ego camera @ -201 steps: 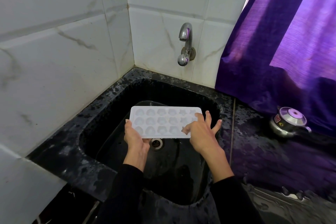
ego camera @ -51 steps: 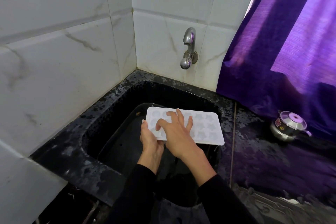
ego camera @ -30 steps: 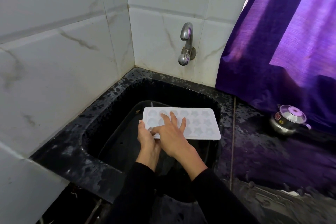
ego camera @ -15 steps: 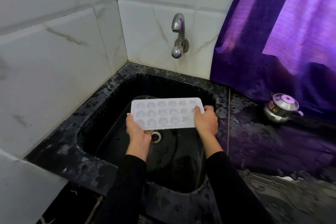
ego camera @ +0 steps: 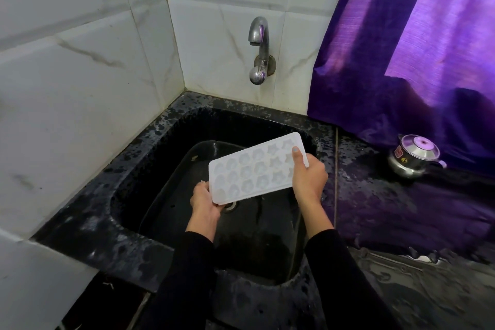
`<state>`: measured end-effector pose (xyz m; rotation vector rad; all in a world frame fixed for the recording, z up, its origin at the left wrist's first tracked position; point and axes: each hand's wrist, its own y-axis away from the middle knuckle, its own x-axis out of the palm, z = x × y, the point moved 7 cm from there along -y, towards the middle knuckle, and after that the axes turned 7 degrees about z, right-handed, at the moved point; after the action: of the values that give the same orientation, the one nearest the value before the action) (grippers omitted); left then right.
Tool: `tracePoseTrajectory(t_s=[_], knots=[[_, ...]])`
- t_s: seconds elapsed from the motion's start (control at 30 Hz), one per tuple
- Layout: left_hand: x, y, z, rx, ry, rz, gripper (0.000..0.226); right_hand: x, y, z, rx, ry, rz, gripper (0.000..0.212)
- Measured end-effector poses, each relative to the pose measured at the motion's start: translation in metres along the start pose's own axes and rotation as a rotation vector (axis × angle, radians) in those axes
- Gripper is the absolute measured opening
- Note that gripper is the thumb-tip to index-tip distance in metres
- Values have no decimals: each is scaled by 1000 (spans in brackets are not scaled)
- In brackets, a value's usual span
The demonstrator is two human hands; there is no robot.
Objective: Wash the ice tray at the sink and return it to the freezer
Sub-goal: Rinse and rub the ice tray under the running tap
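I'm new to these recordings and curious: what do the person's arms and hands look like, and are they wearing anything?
Both arms are covered by long black sleeves that end at the wrists. The left hand and the right hand are bare, with no gloves; no rings or watch show. The right thumbnail looks painted a pale blue-grey.

The white ice tray (ego camera: 255, 167), its moulded cavities facing up and showing star and rounded shapes, hangs tilted above the black sink (ego camera: 150, 142), its right end raised. The left hand (ego camera: 205, 200) grips its lower left corner; the right hand (ego camera: 308, 178) holds its right end.
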<state>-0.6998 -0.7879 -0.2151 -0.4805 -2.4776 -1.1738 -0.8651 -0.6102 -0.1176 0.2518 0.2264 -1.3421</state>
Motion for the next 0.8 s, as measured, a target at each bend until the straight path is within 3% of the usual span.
tracePoseTrajectory(t_s=[0.17,0.5,0.8], knots=[[7,-1,10,-57,-124,29,25,2,4,20,-149,112,15,33],[12,0,34,-161,-290,98,37,18,19,40,-360,348,55,37],[9,-8,44,-206,-273,66,51,45,35,48,-506,465,159,33]])
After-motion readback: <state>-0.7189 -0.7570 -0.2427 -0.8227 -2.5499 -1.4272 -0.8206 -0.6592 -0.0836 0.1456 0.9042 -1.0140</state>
